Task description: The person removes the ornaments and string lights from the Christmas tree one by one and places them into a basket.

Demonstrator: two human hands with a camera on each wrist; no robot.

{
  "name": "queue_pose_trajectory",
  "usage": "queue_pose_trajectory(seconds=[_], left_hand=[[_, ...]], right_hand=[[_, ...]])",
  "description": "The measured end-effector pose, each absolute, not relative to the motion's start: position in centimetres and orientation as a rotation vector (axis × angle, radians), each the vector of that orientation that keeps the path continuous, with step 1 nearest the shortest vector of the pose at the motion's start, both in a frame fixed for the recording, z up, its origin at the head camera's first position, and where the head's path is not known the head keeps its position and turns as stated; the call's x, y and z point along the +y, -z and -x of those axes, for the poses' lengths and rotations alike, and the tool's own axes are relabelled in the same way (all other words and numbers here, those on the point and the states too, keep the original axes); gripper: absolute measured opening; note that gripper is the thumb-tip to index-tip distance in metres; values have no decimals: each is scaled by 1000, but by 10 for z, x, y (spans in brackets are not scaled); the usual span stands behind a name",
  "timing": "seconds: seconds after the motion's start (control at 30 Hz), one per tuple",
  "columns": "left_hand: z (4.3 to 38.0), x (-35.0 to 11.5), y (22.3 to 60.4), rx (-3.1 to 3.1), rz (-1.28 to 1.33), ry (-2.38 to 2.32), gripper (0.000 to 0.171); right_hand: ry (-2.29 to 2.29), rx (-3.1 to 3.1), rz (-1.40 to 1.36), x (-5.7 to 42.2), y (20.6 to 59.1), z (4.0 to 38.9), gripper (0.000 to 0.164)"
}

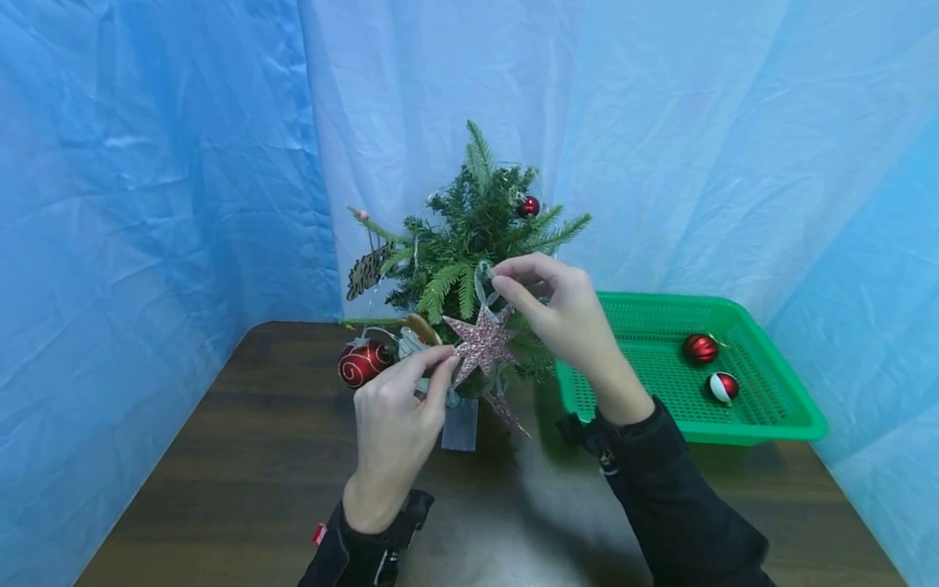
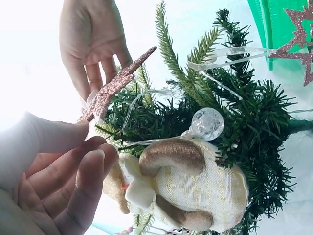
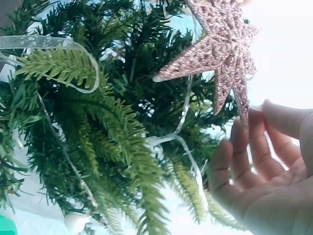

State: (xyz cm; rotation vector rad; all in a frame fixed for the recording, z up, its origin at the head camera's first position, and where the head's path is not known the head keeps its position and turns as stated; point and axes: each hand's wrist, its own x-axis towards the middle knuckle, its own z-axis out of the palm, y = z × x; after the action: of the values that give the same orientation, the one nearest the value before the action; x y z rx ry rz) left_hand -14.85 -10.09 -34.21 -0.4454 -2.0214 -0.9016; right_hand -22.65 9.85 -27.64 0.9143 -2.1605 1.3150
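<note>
A pink glittery star ornament is held between both hands in front of a small artificial Christmas tree. Thumb and forefinger of my left hand pinch one of its left points. Above it, my right hand pinches the star's pale ribbon loop near the front branches. In the left wrist view the star shows edge-on, with my right hand beyond it. Below hangs a pink cut-out star on a ribbon. A stuffed figure in cream plaid is partly behind my left hand.
A red ball with gold swirls and a dark cut-out ornament hang on the left; a small red ball is higher up. On the brown table, a green basket holds a red ball and a red-and-white ball.
</note>
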Motion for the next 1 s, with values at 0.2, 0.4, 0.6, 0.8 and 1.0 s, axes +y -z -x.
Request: queue_pose_trajectory(seconds=[0.2,0.4,0.6,0.8,1.0], left_hand=[[148,-103,342,-2021,432,909,15],[148,-104,341,-2016,436,916,15],[148,-105,339,-2010,433,919,14],[148,-105,339,-2007,432,917,14],[148,-102,339,-1984,493,927,13]], right_hand=[[-1272,-2191,-917,97,276,228,22],[-1297,-2115,-1022,99,278,230,18],[-1271,-2055,-1111,101,278,231,16],[-1256,-2099,-1027,105,278,226,14],[-1313,-2135,-903,125,287,217,13]])
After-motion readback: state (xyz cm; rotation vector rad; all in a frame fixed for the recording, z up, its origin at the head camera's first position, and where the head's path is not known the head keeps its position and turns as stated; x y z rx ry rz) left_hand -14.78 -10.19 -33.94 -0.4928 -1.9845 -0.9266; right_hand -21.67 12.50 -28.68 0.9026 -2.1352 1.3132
